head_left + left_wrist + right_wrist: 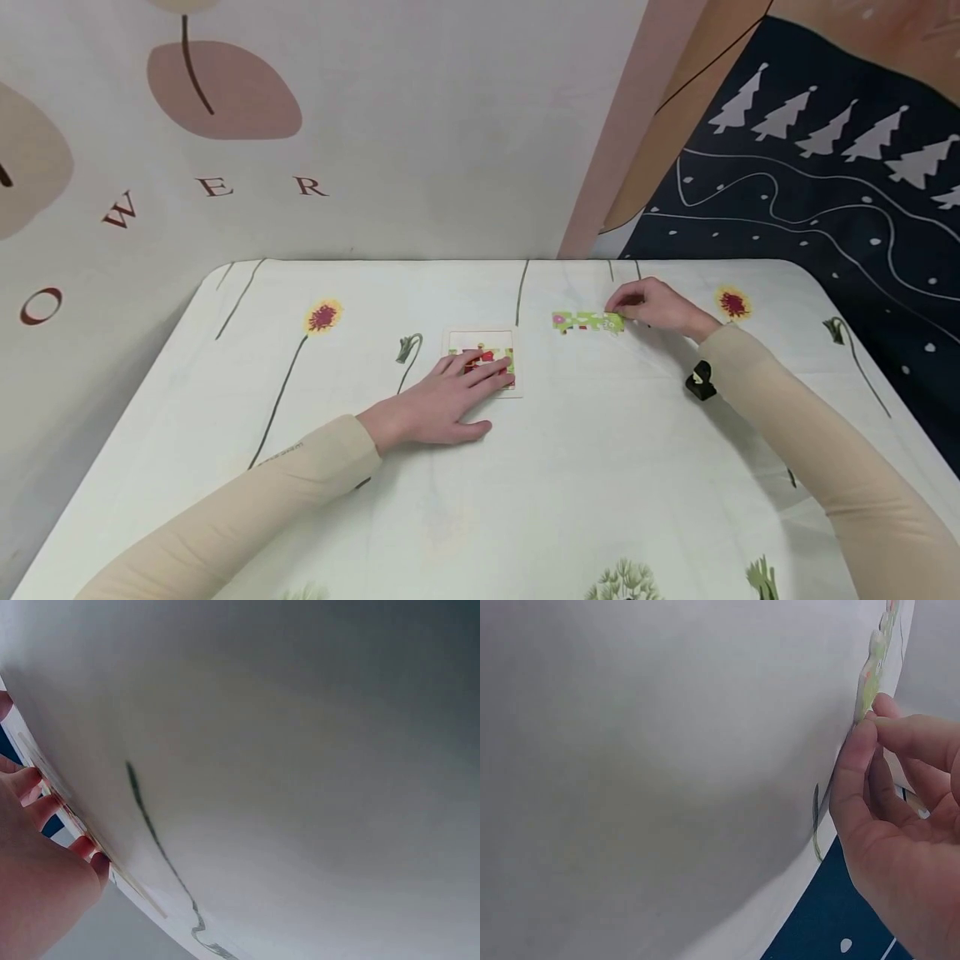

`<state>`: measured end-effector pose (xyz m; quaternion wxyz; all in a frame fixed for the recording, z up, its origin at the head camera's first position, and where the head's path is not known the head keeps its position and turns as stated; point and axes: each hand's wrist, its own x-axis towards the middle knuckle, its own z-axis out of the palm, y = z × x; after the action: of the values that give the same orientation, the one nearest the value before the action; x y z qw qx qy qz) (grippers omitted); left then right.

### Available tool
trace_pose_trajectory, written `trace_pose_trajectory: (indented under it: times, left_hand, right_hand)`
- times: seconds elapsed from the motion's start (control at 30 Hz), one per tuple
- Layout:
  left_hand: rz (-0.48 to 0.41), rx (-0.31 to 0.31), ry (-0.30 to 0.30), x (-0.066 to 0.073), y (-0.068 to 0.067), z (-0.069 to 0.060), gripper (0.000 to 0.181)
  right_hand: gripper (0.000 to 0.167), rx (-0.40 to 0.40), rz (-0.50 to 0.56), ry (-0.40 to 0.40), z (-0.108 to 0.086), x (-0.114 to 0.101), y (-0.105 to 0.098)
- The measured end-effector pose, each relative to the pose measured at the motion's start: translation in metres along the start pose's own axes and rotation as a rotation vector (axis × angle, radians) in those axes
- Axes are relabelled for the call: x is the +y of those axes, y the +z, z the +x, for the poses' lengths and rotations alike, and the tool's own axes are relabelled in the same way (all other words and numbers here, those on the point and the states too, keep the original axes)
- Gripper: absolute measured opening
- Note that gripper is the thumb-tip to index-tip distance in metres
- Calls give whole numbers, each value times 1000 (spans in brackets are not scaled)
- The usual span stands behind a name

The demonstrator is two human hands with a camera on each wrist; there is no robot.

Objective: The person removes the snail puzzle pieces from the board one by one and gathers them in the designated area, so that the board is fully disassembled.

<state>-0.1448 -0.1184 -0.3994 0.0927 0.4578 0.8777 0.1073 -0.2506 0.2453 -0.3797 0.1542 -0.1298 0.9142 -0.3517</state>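
A puzzle board [483, 337] with a pale border lies flat on the table, partly filled with red and green pieces. My left hand [442, 406] rests across it with fingers spread and straight, covering much of its lower part. To the right of the board is a joined green puzzle strip [588, 321] with a pink spot at its left end. My right hand [660, 307] pinches the strip's right end between thumb and fingertips, as the green strip [871, 682] in the right wrist view also shows. In the left wrist view, my left hand [45, 862] touches the board's edge.
The white tablecloth [562, 483] has printed flowers and stems. A black strap device [701, 381] sits at my right cuff. Behind the table hang a pale printed cloth [450, 133] and a dark cloth with white trees [795, 183] at the right.
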Motion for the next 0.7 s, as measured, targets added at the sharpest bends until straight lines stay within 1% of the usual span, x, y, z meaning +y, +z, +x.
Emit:
trace_pose_trajectory:
  times: [0.1,0.23,0.4,0.47,0.57,0.7]
  left_hand:
    - [0,-5,-5,0,0,0,63]
    - [-1,-8,-5,0,0,0,63]
    - [12,-6,-4,-1,0,0,63]
    - [18,-6,-5,-1,0,0,63]
    - [14,-5,-1,-1,0,0,63]
    - [2,-8,0,-1,-1,0,63]
  right_hand:
    - [17,-6,-3,-8,-1,1,-1]
    - [20,-48,10,-46,-3,2,-2]
    - [36,-101,-14,-107,-5,4,-1]
    - [39,-99,-31,-127,-6,4,1]
    - [38,-79,-51,-151,-7,5,3]
    - [36,-54,-58,-147,-7,6,5]
